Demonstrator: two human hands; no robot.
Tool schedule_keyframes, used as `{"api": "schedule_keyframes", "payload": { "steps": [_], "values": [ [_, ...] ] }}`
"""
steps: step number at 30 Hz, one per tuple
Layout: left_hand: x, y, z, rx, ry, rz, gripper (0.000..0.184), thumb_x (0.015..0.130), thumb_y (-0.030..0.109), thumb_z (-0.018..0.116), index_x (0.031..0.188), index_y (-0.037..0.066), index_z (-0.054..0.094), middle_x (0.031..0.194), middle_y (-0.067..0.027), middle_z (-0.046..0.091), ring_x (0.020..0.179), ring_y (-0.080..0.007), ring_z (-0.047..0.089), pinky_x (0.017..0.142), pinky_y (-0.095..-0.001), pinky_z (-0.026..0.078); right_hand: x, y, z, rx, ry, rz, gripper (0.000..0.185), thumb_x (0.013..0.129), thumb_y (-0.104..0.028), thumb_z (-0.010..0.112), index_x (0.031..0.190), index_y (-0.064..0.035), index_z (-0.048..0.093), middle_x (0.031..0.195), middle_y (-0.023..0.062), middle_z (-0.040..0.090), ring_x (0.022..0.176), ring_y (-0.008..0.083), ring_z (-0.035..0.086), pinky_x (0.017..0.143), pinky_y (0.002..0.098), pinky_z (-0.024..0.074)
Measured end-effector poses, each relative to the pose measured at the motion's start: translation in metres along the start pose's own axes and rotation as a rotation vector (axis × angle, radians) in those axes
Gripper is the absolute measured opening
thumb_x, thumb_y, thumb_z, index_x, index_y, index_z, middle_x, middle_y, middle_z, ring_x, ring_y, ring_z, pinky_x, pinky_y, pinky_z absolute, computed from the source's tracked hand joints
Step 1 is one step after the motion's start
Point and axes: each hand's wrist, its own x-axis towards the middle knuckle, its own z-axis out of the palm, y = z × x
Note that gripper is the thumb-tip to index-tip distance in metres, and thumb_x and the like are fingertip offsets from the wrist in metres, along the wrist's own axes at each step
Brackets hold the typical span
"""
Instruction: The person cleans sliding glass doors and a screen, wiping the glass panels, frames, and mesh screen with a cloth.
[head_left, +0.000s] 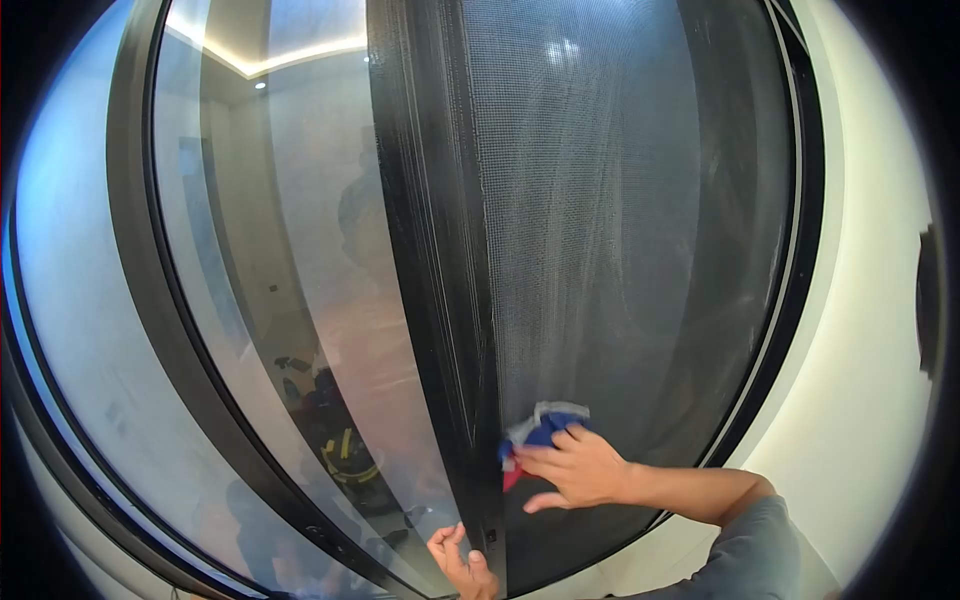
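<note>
My right hand (578, 470) presses a blue, white and red cloth (556, 428) against the lower part of a dark mesh screen (590, 250). The cloth is bunched under the fingers, and the thumb sticks out below. Pale streaks and smudges run down the mesh above it. Low in the view, my left hand (464, 568) is beside the foot of the dark upright frame (440, 250). Its fingers are loosely bent and apart, with nothing seen in them. Whether it touches the frame I cannot tell.
Left of the upright stands a glass pane (320, 230) with reflections of a room and a lit ceiling. A black outer frame (806, 200) borders the screen on the right. Beyond it is a pale wall (870, 300) with a dark object (927, 300) at the edge.
</note>
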Motion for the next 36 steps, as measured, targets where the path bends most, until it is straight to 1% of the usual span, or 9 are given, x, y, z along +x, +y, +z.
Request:
{"api": "schedule_keyframes", "payload": {
  "steps": [3,5,7,11,12,17,26,31,36],
  "values": [
    [-0.001,-0.004,-0.005,0.018,-0.039,0.001,0.067,0.105,0.055,0.044,0.131,-0.006,0.057,0.128,-0.0245,0.049,0.119,-0.0413,0.052,0.105,-0.05,0.039,-0.017,0.032,0.001,-0.006,0.049,-0.002,0.069,0.083,-0.076,0.06,0.117,-0.0181,0.074,0.106,-0.0047,0.074,0.078,0.0193,0.065,0.068,0.0357,0.0498],
    [-0.001,-0.011,-0.005,0.004,-0.046,0.007,0.067,0.105,0.055,0.044,0.132,-0.005,0.057,0.128,-0.0243,0.049,0.12,-0.0417,0.051,0.105,-0.0499,0.039,-0.001,0.074,-0.043,-0.215,0.086,0.103,0.069,0.084,-0.073,0.061,0.123,-0.0178,0.072,0.129,0.0033,0.068,0.102,0.0306,0.066,0.087,0.0453,0.0526],
    [-0.005,-0.025,-0.001,-0.003,-0.038,-0.001,0.069,0.104,0.057,0.046,0.134,-0.005,0.056,0.129,-0.0242,0.049,0.122,-0.0421,0.051,0.106,-0.0502,0.039,0.032,0.125,-0.091,-0.314,0.46,0.234,0.099,0.09,-0.069,0.057,0.157,0.0006,0.035,0.16,0.0281,0.036,0.145,0.0532,0.035,0.121,0.0614,0.0246],
    [-0.01,-0.029,0.016,-0.084,0.118,0.056,0.055,0.101,0.045,0.057,0.117,-0.008,0.06,0.115,-0.0206,0.055,0.109,-0.0306,0.054,0.098,-0.0437,0.042,0.098,0.169,-0.184,-0.229,0.742,0.458,0.097,0.101,-0.071,0.037,0.159,0.0051,0.023,0.168,0.0248,0.019,0.155,0.0498,0.011,0.127,0.0531,0.0109],
    [-0.01,-0.032,0.015,0.03,0.05,0.067,0.062,0.107,0.047,0.034,0.12,-0.008,0.059,0.12,-0.0219,0.05,0.114,-0.0323,0.049,0.1,-0.046,0.038,0.106,0.153,-0.18,-0.262,0.716,0.416,0.097,0.1,-0.071,0.039,0.159,0.0052,0.025,0.168,0.0249,0.02,0.154,0.0516,0.013,0.126,0.0559,0.0123],
    [-0.009,-0.035,0.016,-0.037,0.076,0.023,0.065,0.107,0.052,0.036,0.121,-0.007,0.06,0.118,-0.0212,0.052,0.113,-0.0317,0.05,0.099,-0.0453,0.039,0.086,0.025,-0.061,-0.158,0.296,0.081,0.077,0.097,-0.056,0.053,0.145,0.0048,0.049,0.16,0.0265,0.036,0.142,0.0604,0.031,0.114,0.0699,0.0277],
    [-0.004,-0.029,0.011,-0.083,0.049,0.002,0.061,0.106,0.05,0.041,0.121,-0.005,0.064,0.118,-0.0204,0.054,0.116,-0.0323,0.051,0.104,-0.0449,0.038,-0.064,-0.028,0.112,0.109,0.057,0.148,0.043,0.077,-0.011,0.067,0.121,-0.0095,0.071,0.123,0.0089,0.07,0.091,0.0318,0.062,0.09,0.0427,0.0484],
    [-0.01,-0.038,0.014,-0.156,0.068,0.0,0.056,0.105,0.044,0.047,0.126,-0.006,0.062,0.12,-0.0209,0.053,0.116,-0.0317,0.051,0.103,-0.0437,0.04,0.049,0.012,0.024,-0.029,0.777,0.217,0.056,0.083,0.012,0.047,0.138,0.0103,0.055,0.149,0.0335,0.049,0.142,0.057,0.039,0.121,0.0654,0.021],
    [-0.011,-0.039,0.014,-0.135,0.072,-0.054,0.06,0.105,0.047,0.042,0.124,-0.005,0.064,0.12,-0.0183,0.052,0.117,-0.0296,0.05,0.106,-0.0425,0.037,0.132,0.011,-0.079,0.671,1.066,0.253,0.039,0.104,0.001,0.039,0.138,0.0065,0.057,0.141,0.0198,0.06,0.137,0.0252,0.054,0.119,0.0371,0.0337]
  ]
}}
